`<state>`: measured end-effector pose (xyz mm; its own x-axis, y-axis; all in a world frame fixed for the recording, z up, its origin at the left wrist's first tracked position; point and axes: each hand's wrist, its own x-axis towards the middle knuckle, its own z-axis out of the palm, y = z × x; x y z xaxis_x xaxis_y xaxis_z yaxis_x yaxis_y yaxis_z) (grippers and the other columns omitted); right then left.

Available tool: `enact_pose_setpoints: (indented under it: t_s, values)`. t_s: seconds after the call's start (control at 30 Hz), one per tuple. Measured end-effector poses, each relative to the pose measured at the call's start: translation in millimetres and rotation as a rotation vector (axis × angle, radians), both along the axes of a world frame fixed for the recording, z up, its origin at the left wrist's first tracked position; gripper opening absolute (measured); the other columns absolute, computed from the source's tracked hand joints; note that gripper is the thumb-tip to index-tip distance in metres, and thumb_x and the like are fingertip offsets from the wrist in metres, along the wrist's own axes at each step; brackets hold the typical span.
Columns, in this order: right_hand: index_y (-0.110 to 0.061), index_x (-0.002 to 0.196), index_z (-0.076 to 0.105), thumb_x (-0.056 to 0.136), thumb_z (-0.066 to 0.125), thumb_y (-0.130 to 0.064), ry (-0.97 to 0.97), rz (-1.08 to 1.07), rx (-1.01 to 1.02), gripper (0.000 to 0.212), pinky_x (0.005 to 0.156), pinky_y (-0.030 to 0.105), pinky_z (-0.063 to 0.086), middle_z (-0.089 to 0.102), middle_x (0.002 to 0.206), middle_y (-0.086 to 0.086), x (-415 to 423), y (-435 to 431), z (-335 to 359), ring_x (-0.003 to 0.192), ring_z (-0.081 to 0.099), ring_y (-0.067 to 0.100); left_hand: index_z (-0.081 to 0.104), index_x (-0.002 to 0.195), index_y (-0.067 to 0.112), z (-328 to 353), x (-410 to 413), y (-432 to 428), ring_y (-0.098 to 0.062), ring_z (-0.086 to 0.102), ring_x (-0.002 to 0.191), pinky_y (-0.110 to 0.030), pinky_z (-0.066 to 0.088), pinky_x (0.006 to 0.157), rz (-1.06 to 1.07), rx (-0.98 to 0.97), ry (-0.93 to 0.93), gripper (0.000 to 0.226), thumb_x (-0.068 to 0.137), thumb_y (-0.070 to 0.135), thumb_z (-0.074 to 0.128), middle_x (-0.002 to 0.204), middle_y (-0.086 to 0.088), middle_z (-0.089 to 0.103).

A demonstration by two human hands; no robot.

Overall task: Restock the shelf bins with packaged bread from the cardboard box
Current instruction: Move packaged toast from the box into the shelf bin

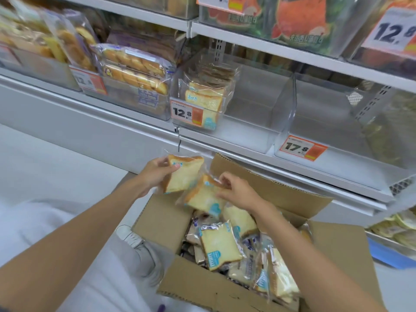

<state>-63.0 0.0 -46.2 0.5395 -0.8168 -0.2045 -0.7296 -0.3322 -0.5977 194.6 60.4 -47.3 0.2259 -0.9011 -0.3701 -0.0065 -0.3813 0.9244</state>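
**Barely Under Way: Two Packets in Our Hands, Plenty Left in the Box**

From the head camera we look down on the open cardboard box (337,248), which sits on the floor against the foot of the shelf (225,141). It is well filled with wrapped bread, mostly single toast slices in clear film with blue print, lying loose in a heap.

Our left hand (157,174) grips one toast packet (183,174) by its left edge and holds it up over the box's left flap. Our right hand (234,192) pinches the top of a second toast packet (202,200), whose lower end rests on the heap at the far end of the box.

Above, the clear bin (258,102) behind the 12.8 price tag (186,113) holds a short row of matching toast packets at its left side, with open room to their right. The neighbouring bin (326,122), marked 17.8, shows no packets that we can make out. The bins further left carry packets of rolls (135,70).

We judge the restocking to be at an early stage: neither packet in our hands has reached a bin, and most of the box's contents remain to be shelved.
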Motion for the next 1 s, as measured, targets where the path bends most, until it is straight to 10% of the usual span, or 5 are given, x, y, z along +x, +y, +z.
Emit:
enact_pose_setpoints:
  t_s: [0.23, 0.5, 0.67, 0.87, 1.0]
  values:
    - [-0.023, 0.124, 0.058, 0.082, 0.073, -0.024, 0.018, -0.034, -0.309, 0.045, 0.090, 0.034, 0.047, 0.065, 0.107, -0.002, -19.2, -39.6, 115.4, 0.100, 0.059, 0.018, 0.060, 0.117, 0.021, 76.4, -21.6, -36.1, -0.014, 0.067, 0.089, -0.031, 0.054, 0.077, -0.148, -0.207, -0.084, 0.028, 0.090, 0.020, 0.068, 0.107, 0.000, 0.071]
    - [-0.021, 0.105, 0.061, 0.084, 0.069, -0.022, -0.184, -0.317, -0.805, 0.023, 0.070, 0.033, 0.041, 0.057, 0.089, -0.011, -37.1, -79.1, 188.8, 0.086, 0.052, 0.015, 0.064, 0.113, 0.017, 192.6, 16.6, -109.8, -0.021, 0.066, 0.103, -0.033, 0.054, 0.087, -0.037, -0.532, -0.127, 0.026, 0.088, 0.010, 0.068, 0.116, -0.007, 0.069]
    - [-0.020, 0.099, 0.059, 0.081, 0.069, -0.017, -0.127, -0.357, -0.867, 0.021, 0.071, 0.035, 0.041, 0.058, 0.088, -0.008, -33.1, -95.8, 181.0, 0.084, 0.051, 0.019, 0.067, 0.115, 0.015, 202.7, 20.3, -147.5, -0.003, 0.068, 0.081, -0.017, 0.052, 0.071, -0.245, -0.535, -0.195, 0.032, 0.086, 0.001, 0.068, 0.095, 0.002, 0.073]
    - [-0.023, 0.100, 0.058, 0.085, 0.065, -0.021, -0.035, -0.397, -0.776, 0.017, 0.068, 0.035, 0.044, 0.061, 0.090, -0.004, -27.2, -105.2, 165.7, 0.086, 0.053, 0.021, 0.071, 0.099, 0.025, 140.3, 48.5, -159.9, -0.023, 0.070, 0.093, -0.024, 0.059, 0.074, -0.283, -0.320, -0.368, 0.043, 0.073, -0.009, 0.077, 0.095, -0.005, 0.074]
    - [-0.021, 0.100, 0.058, 0.084, 0.066, -0.020, -0.034, -0.405, -0.797, 0.018, 0.069, 0.037, 0.047, 0.062, 0.090, -0.004, -20.8, -112.3, 165.0, 0.085, 0.054, 0.022, 0.055, 0.133, 0.027, 153.9, 54.9, -164.2, -0.017, 0.065, 0.095, -0.026, 0.054, 0.075, -0.149, -0.387, -0.552, 0.076, 0.066, 0.012, 0.088, 0.123, -0.002, 0.062]
